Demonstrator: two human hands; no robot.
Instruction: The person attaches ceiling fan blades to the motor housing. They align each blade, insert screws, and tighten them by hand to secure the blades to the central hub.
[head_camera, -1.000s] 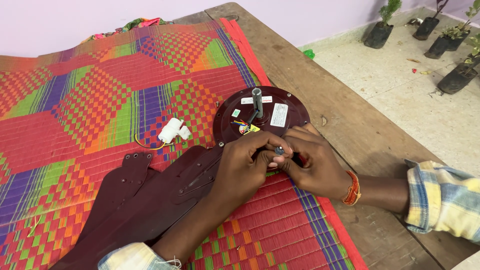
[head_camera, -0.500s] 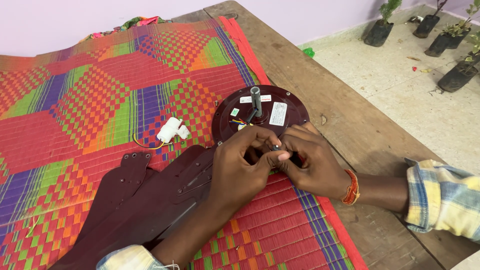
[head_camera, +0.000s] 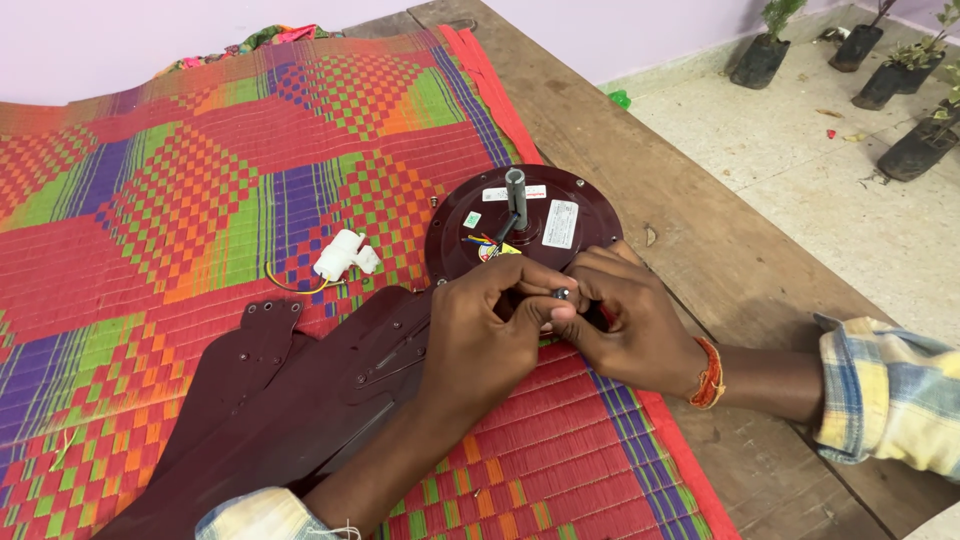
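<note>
small metal part (head_camera: 562, 294) pinched between both hands, just before fan motor (head_camera: 560, 215)

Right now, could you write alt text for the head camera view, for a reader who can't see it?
Two bare hands, left hand and right hand, meet over a small metal part at the edge of a round maroon fan motor with an upright grey shaft. Dark maroon fan blades and a white connector lie on a bright woven mat covering a wooden table.
</note>
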